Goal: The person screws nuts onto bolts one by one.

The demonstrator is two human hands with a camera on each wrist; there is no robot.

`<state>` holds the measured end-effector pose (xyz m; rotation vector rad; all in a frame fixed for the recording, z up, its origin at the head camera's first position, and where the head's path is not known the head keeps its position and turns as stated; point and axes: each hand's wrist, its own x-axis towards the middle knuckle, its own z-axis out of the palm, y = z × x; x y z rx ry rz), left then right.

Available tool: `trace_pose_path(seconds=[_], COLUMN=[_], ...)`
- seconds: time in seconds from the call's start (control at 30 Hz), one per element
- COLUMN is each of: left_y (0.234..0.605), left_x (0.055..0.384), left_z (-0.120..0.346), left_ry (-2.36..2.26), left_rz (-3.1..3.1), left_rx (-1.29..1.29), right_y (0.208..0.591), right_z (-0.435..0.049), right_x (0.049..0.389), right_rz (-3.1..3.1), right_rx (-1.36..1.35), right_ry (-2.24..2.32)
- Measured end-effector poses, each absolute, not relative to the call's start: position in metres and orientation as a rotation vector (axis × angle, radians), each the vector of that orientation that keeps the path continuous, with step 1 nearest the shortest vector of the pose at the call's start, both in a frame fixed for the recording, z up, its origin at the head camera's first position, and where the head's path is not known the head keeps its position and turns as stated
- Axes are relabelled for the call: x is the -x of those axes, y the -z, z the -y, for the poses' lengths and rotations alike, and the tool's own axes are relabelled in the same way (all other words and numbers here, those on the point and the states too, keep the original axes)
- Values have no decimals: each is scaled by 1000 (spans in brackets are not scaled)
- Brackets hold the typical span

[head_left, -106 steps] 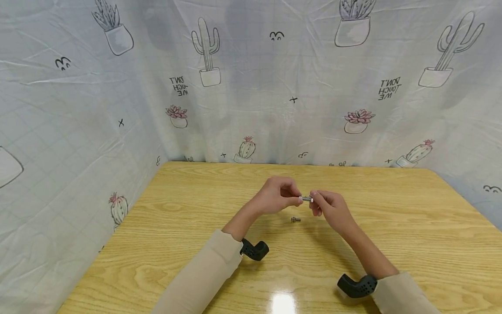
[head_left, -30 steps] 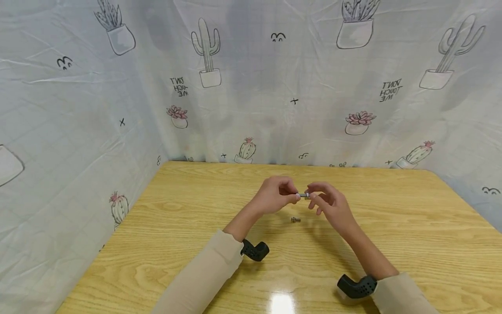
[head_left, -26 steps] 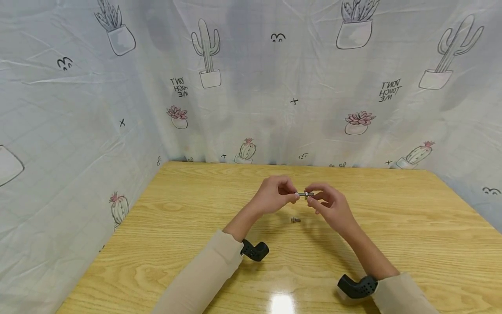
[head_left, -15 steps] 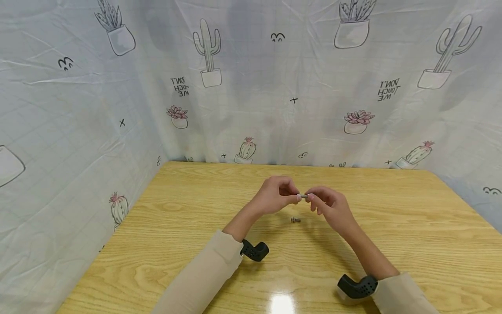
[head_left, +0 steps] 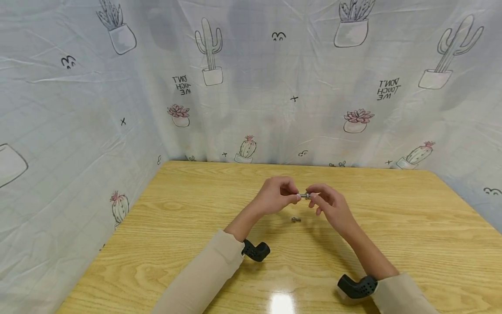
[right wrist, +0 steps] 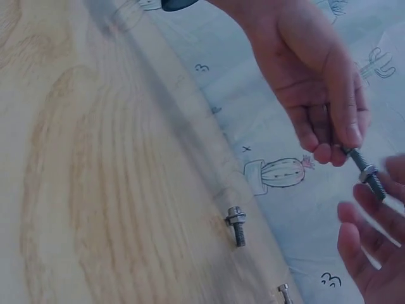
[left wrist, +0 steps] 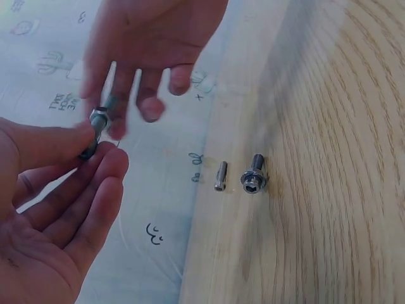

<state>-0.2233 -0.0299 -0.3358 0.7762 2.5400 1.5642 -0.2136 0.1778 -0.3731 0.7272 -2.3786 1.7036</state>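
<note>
In the head view my left hand [head_left: 276, 195] pinches one end of a long metal bolt [head_left: 302, 196] between thumb and fingertips, above the table. The bolt lies roughly level there. A hex nut [right wrist: 367, 172] sits partway along its threaded shank. My right hand [head_left: 328, 205] is at the other end, thumb and index finger on either side of the nut and shank. Its fingers are blurred in the left wrist view, so firm contact is hard to judge. The bolt's left end is hidden by my left fingertips.
A shorter bolt with a washer and nut [left wrist: 254, 177] lies on the wooden table [head_left: 219, 183] below my hands. Beside it lies a small thin screw [left wrist: 220, 177]. A cactus-patterned curtain [head_left: 251, 87] stands behind the table and along its sides.
My right thumb and index finger have repeatedly closed over the nut and parted from it. Half a second ago they covered it; now it shows between them. My left hand stays nearly still.
</note>
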Motion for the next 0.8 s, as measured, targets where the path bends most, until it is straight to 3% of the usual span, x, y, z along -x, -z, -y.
trace_pose_path(seconds=[0.3, 0.8], left_y=[335, 336], left_x=[223, 223], left_z=[30, 28], left_ry=[-1575, -1549], left_rz=[-2529, -2489], left_rx=[-760, -858], right_y=[375, 369], right_z=[-178, -174], right_x=[214, 210], right_rz=[2301, 2425], right_rx=[-809, -675], right_ry=[-1622, -1650])
